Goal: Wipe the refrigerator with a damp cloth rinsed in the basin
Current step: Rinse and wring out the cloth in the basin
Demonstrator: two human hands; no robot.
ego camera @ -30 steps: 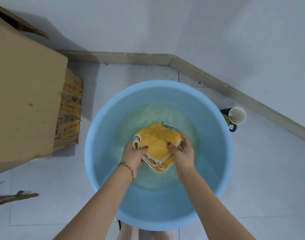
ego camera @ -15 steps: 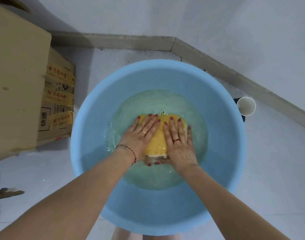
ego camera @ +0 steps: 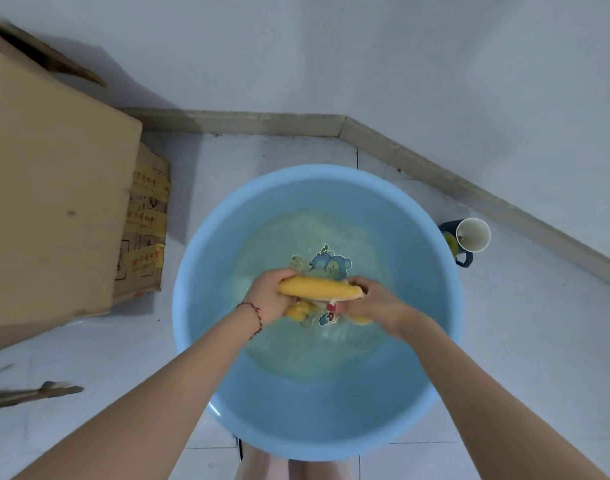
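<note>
Left hand (ego camera: 269,295) and right hand (ego camera: 369,299) both gripping rolled yellow cloth (ego camera: 319,288) above water in blue basin (ego camera: 206,271), cardboard box (ego camera: 54,188) at left, cup (ego camera: 472,234) at right

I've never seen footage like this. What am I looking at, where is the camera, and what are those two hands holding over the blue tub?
There is no machine here: a person wears a camera on the head, looking down at their own arms. The left hand and right hand each have a grip on one end of a rolled yellow cloth, held above the water in a light blue basin on the tiled floor. A cartoon picture shows on the basin's bottom. A cardboard box stands to the left, and a white cup sits beside a dark mug on the right.
</note>
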